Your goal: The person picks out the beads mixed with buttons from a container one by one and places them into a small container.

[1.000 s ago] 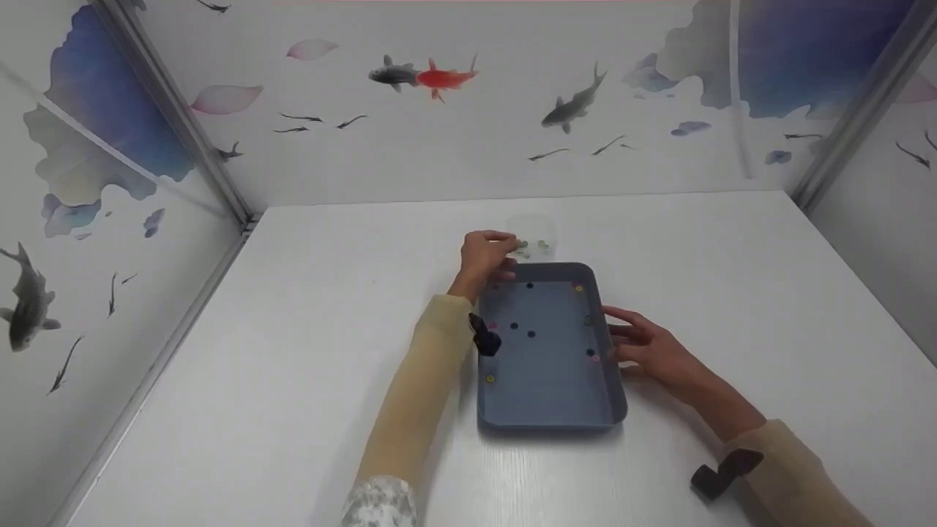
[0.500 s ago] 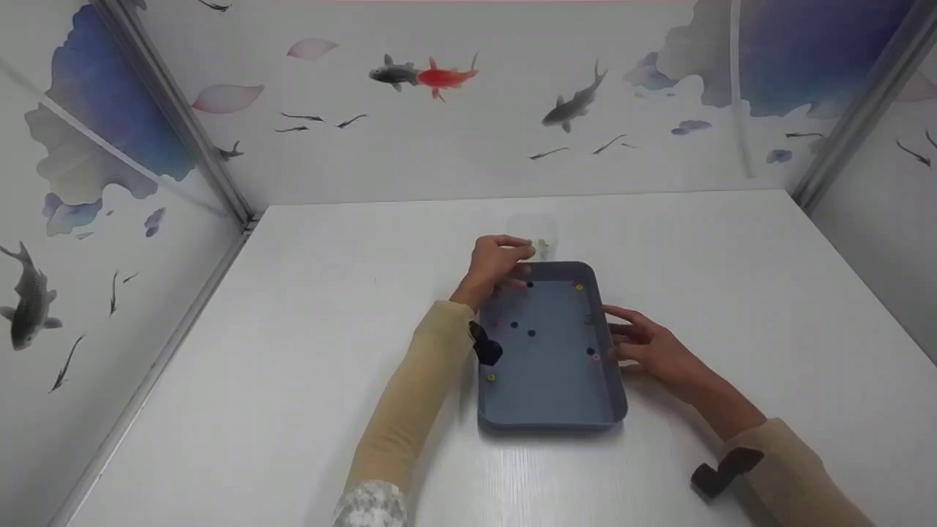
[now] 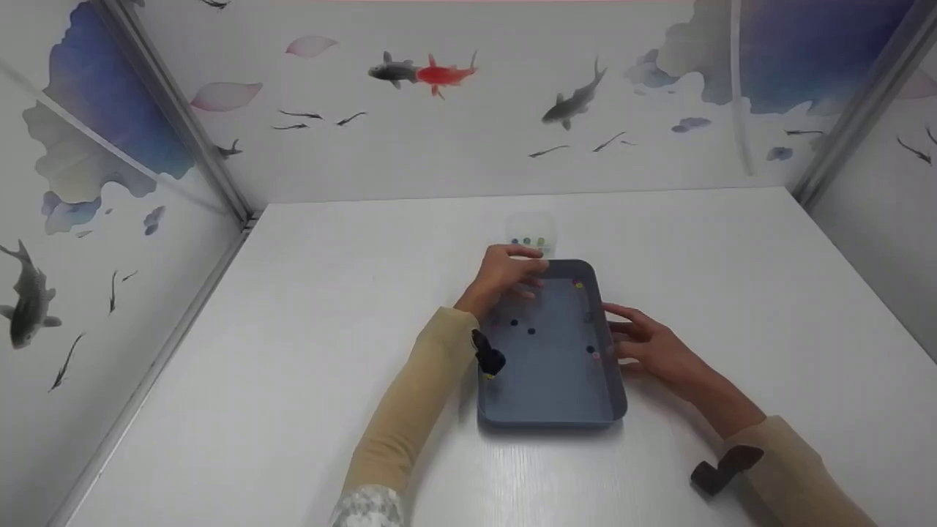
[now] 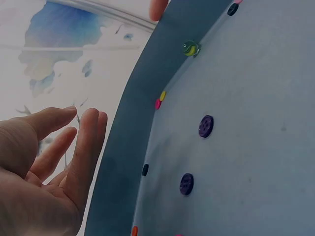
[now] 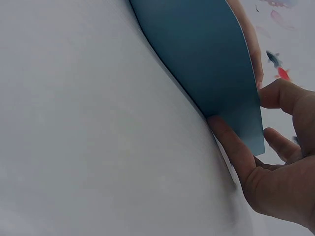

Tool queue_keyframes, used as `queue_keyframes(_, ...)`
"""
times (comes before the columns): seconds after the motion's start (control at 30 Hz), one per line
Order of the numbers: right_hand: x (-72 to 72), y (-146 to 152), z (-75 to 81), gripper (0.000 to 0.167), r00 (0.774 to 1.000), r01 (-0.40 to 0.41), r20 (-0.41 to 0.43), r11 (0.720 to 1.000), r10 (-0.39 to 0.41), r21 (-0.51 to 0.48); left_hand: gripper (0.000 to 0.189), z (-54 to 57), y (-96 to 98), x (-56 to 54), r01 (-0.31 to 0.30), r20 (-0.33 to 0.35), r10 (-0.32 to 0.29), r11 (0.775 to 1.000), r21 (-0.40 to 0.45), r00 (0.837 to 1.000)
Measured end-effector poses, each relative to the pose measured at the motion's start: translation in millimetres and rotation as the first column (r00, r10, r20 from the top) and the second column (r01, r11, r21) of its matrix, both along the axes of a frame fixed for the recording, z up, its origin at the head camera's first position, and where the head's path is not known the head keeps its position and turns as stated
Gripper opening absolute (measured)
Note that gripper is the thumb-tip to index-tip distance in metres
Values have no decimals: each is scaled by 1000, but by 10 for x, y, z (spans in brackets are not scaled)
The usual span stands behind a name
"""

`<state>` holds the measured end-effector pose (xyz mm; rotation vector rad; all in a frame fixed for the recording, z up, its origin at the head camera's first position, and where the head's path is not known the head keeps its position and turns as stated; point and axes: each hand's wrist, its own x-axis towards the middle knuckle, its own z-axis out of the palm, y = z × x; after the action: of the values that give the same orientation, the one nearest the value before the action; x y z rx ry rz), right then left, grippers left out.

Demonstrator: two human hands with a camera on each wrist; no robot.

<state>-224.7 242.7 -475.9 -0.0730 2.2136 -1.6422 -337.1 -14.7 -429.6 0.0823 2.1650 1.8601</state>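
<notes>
A blue-grey rectangular tray (image 3: 553,388) lies on the table, with loose buttons inside, such as a dark purple button (image 4: 206,126). A green glass marble (image 4: 191,48) rests against its inner wall. At the tray's far left corner my left hand (image 3: 510,271) hovers by the rim. In the left wrist view its thumb and fingers are loosely bent and apart, with nothing seen between them. My right hand (image 3: 662,359) touches the tray's outer right side with spread fingertips; one finger (image 5: 234,145) lies low along the wall. Behind the tray stands a clear box (image 3: 531,222) holding several small green balls.
The white table (image 3: 256,366) extends around the tray. Panels with painted fish enclose it at the back (image 3: 468,161) and sides. A black wrist camera (image 3: 489,355) on the left sleeve overhangs the tray's left edge.
My left hand has moved right and slightly nearer, from the clear box's left side to the tray's far rim, uncovering more balls in the box. The right hand and tray hold still.
</notes>
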Motion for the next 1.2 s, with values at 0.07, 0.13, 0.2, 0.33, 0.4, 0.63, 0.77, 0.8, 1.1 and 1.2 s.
queue_keyframes(0.07,-3,-2,-5,75,1000,0,-3,1000,0,3,30,-22,8,15,21,10,-21,1000,11,1000)
queue_keyframes(0.13,-1,-4,-5,75,1000,3,0,1000,-3,-9,28,-38,24,39,34,26,-35,999,13,999)
queue_keyframes(0.2,0,-5,-4,75,1000,0,1,1000,0,-21,30,-44,44,66,49,42,-49,999,3,998)
queue_keyframes(0.33,9,-9,11,75,1000,1,9,999,-1,-40,31,-67,82,122,82,53,-81,997,-13,995)
queue_keyframes(0.4,13,-6,16,76,1000,-6,2,999,6,-38,31,-79,101,144,96,63,-95,995,-16,993)
queue_keyframes(0.63,9,-5,16,75,1000,-4,1,999,4,-35,27,-110,171,194,139,100,-135,990,-35,986)
queue_keyframes(0.77,-2,-2,-3,75,1000,0,1,999,0,-32,23,-127,211,221,149,114,-142,988,-47,983)
queue_keyframes(0.8,-3,-2,-6,75,1000,2,0,1000,-2,-30,23,-133,220,227,152,115,-146,987,-48,983)
queue_keyframes(1.1,-8,5,-5,75,1000,-2,3,999,3,-39,23,-184,279,271,206,136,-198,977,-49,971)
queue_keyframes(1.2,-4,6,9,75,1000,-9,10,999,10,-41,26,-193,301,279,230,150,-219,971,-59,964)
